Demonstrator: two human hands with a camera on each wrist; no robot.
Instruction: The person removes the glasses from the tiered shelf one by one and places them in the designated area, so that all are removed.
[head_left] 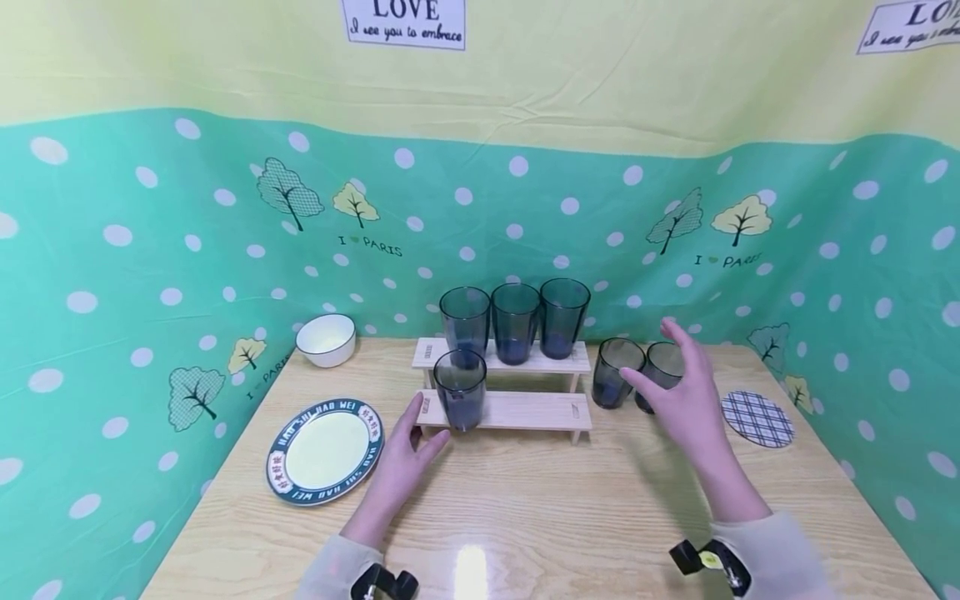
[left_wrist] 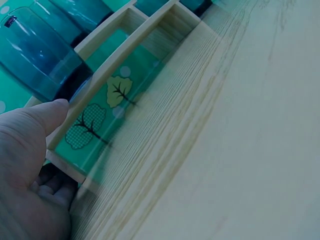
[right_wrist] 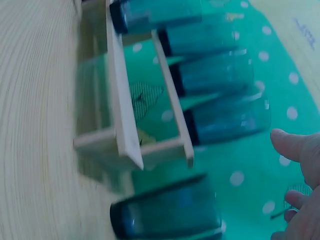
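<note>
At the left end of the lower wooden shelf (head_left: 525, 410) is my left hand (head_left: 401, 462), its thumb (left_wrist: 50, 115) at the front edge close to the base of a dark tinted glass (head_left: 461, 396). Its other fingers are loosely bent by the shelf's end; whether they press on it is unclear. My right hand (head_left: 686, 396) hovers at the right with thumb and fingers spread, holding nothing. From the head it overlaps one tinted glass (head_left: 660, 367) beside another glass (head_left: 617, 375). In the right wrist view a glass (right_wrist: 165, 210) stands apart from the fingers.
Several tinted glasses (head_left: 515, 325) line the upper wooden shelf (head_left: 420, 354). At left are a blue-rimmed plate (head_left: 324, 454) and a white bowl (head_left: 326, 342). A checked round mat (head_left: 757, 419) lies at right. Green dotted cloth (head_left: 525, 208) hangs behind the wooden table (head_left: 525, 517).
</note>
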